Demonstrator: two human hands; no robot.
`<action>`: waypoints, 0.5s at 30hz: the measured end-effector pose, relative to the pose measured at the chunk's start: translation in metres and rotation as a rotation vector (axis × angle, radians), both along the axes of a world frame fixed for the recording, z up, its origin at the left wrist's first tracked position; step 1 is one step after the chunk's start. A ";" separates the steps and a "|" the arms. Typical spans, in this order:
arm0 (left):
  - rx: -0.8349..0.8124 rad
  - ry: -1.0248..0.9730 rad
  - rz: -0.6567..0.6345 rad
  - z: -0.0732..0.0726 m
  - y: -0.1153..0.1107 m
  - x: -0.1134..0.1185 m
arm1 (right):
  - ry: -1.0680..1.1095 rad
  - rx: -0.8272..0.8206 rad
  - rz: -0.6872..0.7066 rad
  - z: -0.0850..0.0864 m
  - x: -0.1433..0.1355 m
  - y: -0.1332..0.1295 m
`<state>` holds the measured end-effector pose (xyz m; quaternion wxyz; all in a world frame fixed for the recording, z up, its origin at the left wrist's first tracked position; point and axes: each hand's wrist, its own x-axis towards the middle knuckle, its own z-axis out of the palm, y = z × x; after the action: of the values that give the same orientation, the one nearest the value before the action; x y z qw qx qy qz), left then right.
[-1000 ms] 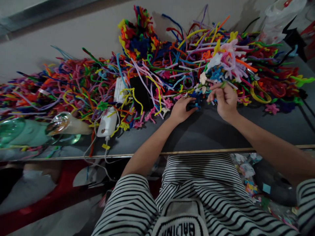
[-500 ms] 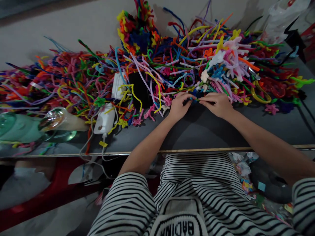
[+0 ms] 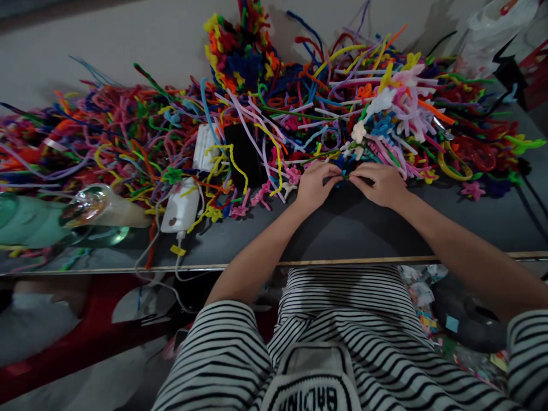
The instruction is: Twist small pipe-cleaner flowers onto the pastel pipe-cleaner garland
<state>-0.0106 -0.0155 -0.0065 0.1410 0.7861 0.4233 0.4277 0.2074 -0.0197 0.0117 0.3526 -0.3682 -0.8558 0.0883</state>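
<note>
My left hand (image 3: pixel 317 184) and my right hand (image 3: pixel 379 182) meet fingertip to fingertip over the table, close to the pile. Between them is a small blue and green pipe cleaner piece (image 3: pixel 341 174), mostly covered by the fingers. Both hands are closed in a pinch on it, the left at its blue part and the right at the green side. Just behind the hands lies a bunch of pipe cleaner flowers (image 3: pixel 381 103) in white, pink and blue. Pink pipe cleaner flowers (image 3: pixel 261 194) lie left of my left hand.
Pipe cleaners (image 3: pixel 128 125) of many colours heap along the wall. Yellow-handled scissors (image 3: pixel 454 165) lie at the right. A black box-like object (image 3: pixel 243 154), a white device with a cable (image 3: pixel 182 205) and clear plastic-looking containers (image 3: pixel 92 205) are on the left. The table's front edge (image 3: pixel 342 262) runs before me.
The hands stay at nearly the same place, still pinching the piece. The fingertips have shifted slightly, with a little less green showing between them. The view has turned slightly.
</note>
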 end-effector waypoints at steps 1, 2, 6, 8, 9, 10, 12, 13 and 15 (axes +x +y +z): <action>0.052 0.049 0.021 0.001 -0.001 0.000 | -0.026 -0.005 -0.003 0.000 0.000 0.000; 0.097 0.092 0.039 0.002 -0.001 -0.001 | -0.046 -0.010 -0.007 -0.001 -0.001 0.000; 0.197 0.187 0.060 -0.001 -0.001 -0.002 | -0.024 -0.051 -0.013 -0.004 -0.004 0.001; 0.223 0.207 0.065 -0.003 0.000 -0.002 | 0.029 -0.094 -0.003 -0.005 -0.006 0.001; 0.239 0.210 0.066 -0.003 0.000 -0.002 | 0.056 -0.119 0.005 -0.005 -0.006 0.001; 0.256 0.212 0.063 -0.003 0.000 -0.002 | 0.081 -0.143 0.013 -0.005 -0.007 0.001; 0.285 0.225 0.053 -0.002 0.000 -0.002 | 0.117 -0.182 0.029 -0.004 -0.009 0.000; 0.293 0.240 0.051 -0.001 0.000 -0.002 | 0.129 -0.192 0.032 -0.004 -0.010 0.000; 0.294 0.280 0.055 0.001 -0.001 -0.002 | 0.143 -0.199 0.037 -0.003 -0.011 -0.001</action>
<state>-0.0130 -0.0170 -0.0056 -0.0471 0.8380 0.3933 0.3753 0.1965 -0.0210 0.0088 0.3728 -0.3783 -0.8220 0.2055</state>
